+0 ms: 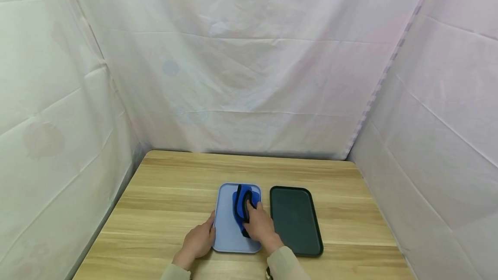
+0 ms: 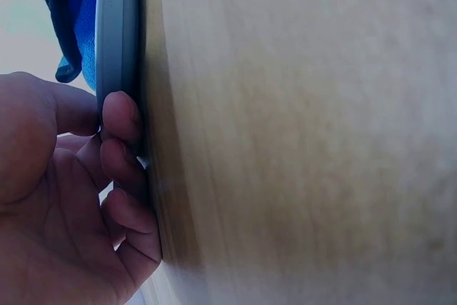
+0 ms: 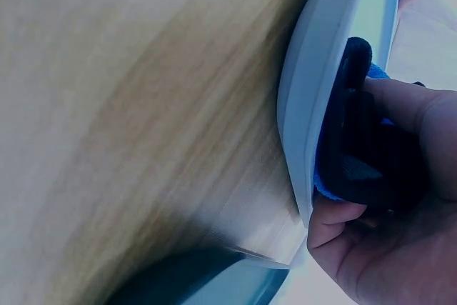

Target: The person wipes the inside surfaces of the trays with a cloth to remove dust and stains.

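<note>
Sleeves (image 1: 285,265) of a pale beige-green tone come in from 5 and 7 o'clock at the near side, covering a person's forearms. The left hand (image 1: 199,238) is at about 8 o'clock of the light blue tray (image 1: 225,224), holding its rim with fingers curled along the outer wall, which the left wrist view shows close up. The right hand (image 1: 260,224) reaches over that tray from 4 o'clock, narrow, its thumb and fingers pinching the black-trimmed blue cloth (image 1: 241,206). That cloth lies bunched inside the light blue tray, a little toward 1 o'clock from the middle, its black edging bent into a loop by the fingertips; the left wrist view shows a fuzzy, towel-like surface. At 3 o'clock, just beside the light blue tray and apart from it, a dark green tray (image 1: 296,221) lies flat, its long sides running roughly the same way. Both trays rest on the wood-grain table (image 1: 171,193), whose far edge stretches between 11 and 1 o'clock. Beyond it hangs creased whitish sheeting (image 1: 249,77) at 12 o'clock, with similar sheeting along 9 and 3 o'clock.
</note>
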Motion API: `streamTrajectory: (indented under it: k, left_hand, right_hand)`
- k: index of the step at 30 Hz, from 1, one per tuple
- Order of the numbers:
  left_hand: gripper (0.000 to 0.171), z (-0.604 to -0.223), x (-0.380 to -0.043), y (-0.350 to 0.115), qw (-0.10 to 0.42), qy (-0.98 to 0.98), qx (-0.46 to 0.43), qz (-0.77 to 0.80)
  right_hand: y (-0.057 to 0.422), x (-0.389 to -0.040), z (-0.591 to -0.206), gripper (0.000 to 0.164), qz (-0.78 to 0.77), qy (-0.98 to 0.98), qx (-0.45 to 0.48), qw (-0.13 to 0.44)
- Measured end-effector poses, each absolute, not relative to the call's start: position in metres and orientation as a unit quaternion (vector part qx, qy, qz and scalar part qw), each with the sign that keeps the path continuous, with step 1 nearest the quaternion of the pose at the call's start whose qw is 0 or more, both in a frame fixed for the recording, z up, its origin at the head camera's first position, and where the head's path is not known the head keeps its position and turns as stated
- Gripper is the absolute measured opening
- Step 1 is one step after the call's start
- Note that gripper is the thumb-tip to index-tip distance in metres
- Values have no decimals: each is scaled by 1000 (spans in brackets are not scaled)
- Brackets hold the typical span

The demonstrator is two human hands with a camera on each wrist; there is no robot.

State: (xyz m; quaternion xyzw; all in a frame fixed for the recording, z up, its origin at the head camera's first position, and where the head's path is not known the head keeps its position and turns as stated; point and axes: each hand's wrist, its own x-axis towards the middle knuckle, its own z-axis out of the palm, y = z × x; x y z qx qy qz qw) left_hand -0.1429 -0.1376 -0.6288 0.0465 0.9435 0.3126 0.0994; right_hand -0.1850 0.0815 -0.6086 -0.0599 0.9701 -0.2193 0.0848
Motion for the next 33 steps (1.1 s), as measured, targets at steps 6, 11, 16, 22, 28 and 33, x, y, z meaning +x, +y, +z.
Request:
streamTrajectory:
  k: [6, 11, 16, 22, 28, 33]
  left_hand:
    - [56, -628, -144, -138, 97, 944, 46, 311]
    - [56, -627, -144, -138, 99, 945, 45, 308]
    - [55, -627, -143, -138, 100, 944, 44, 311]
    - [55, -627, -143, -137, 96, 945, 48, 310]
    - [55, -627, -142, -137, 94, 945, 52, 308]
    - [56, -625, -142, -137, 90, 947, 50, 305]
  right_hand:
    - [81, -192, -609, 76, -216, 971, -53, 92]
    - [81, -196, -608, 76, -214, 971, -55, 93]
    - [82, -198, -607, 76, -218, 970, -62, 89]
    - [80, -200, -608, 77, -213, 971, -60, 87]
    - [73, -202, -613, 78, -194, 977, -57, 63]
    - [63, -201, -617, 79, -177, 982, -51, 47]
